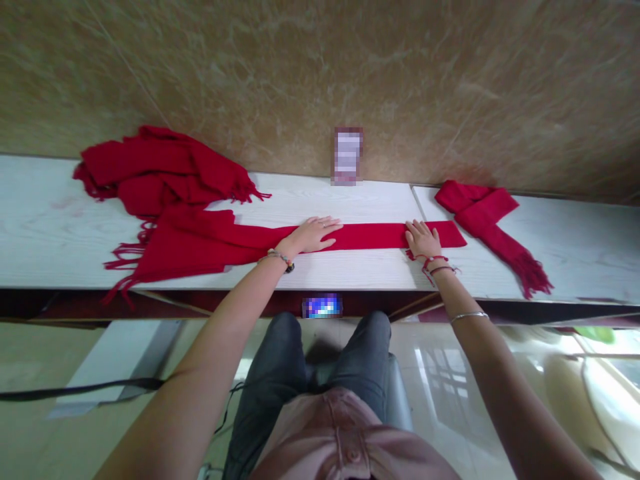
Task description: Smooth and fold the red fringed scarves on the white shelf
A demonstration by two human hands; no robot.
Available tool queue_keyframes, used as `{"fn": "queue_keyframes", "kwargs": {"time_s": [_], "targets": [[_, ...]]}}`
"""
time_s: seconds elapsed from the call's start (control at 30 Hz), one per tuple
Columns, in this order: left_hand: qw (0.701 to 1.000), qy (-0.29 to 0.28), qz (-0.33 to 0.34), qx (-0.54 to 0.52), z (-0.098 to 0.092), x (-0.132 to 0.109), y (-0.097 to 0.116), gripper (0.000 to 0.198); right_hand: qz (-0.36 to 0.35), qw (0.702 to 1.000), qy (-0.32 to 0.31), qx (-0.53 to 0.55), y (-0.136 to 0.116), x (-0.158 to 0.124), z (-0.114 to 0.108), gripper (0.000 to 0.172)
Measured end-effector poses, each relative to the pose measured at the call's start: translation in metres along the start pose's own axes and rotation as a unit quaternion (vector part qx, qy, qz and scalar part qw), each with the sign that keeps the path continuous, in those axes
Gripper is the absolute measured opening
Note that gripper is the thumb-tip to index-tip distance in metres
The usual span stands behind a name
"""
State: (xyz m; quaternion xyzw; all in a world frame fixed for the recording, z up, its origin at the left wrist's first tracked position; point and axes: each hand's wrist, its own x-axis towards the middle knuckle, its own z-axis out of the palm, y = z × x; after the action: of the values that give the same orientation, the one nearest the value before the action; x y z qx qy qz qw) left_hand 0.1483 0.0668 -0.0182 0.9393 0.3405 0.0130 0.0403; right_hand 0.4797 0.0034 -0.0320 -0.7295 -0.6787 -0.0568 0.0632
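Observation:
A red scarf [373, 236] lies stretched along the white tabletop, its right part folded into a narrow flat strip. Toward the left it widens into a looser end with fringe. My left hand [311, 235] rests flat on the middle of the strip, fingers spread. Close to the strip's right end, my right hand [423, 239] lies on the cloth with its fingers stretched out. Both palms face down and neither grips the fabric.
Behind the scarf's left end sits a crumpled pile of red scarves [165, 167] with fringes. To the right lies another folded red scarf [483, 217]. The white table [575, 247] meets a marbled wall [225, 80]. A pixelated card-like object [347, 157] is at the wall.

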Motion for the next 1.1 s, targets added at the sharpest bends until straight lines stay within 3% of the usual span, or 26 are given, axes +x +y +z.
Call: {"fn": "queue_keyframes", "kwargs": {"time_s": [0.13,0.27,0.4,0.5,0.67,0.77,1.0,1.1], "targets": [[1.0,-0.003,-0.001,0.004,-0.001,-0.001,0.0,0.053,-0.006,1.0,0.018,0.003,-0.006,0.0,-0.005,0.047],[1.0,-0.012,0.004,0.01,-0.003,-0.001,0.001,0.053,-0.081,0.996,0.014,0.019,-0.041,-0.004,-0.009,0.049],[1.0,-0.011,0.005,0.021,-0.004,0.0,0.002,0.054,-0.156,0.987,-0.043,0.011,-0.072,-0.015,-0.005,0.049],[1.0,-0.009,0.006,0.021,-0.004,0.0,0.001,0.054,-0.128,0.99,-0.067,-0.008,-0.058,-0.021,-0.006,0.048],[1.0,-0.002,0.016,0.026,-0.002,0.0,-0.001,0.054,0.001,0.998,-0.053,-0.016,-0.01,-0.029,-0.015,0.048],[0.999,0.013,0.024,0.025,0.0,0.0,-0.002,0.053,0.015,0.999,-0.043,-0.011,-0.01,-0.036,-0.017,0.049],[0.999,0.027,0.031,0.024,0.001,-0.001,-0.002,0.052,-0.082,0.996,-0.017,0.023,-0.076,-0.036,-0.01,0.05],[0.999,0.035,0.031,0.026,0.001,-0.002,-0.001,0.052,-0.13,0.991,-0.034,0.03,-0.106,-0.034,-0.008,0.051]]}}
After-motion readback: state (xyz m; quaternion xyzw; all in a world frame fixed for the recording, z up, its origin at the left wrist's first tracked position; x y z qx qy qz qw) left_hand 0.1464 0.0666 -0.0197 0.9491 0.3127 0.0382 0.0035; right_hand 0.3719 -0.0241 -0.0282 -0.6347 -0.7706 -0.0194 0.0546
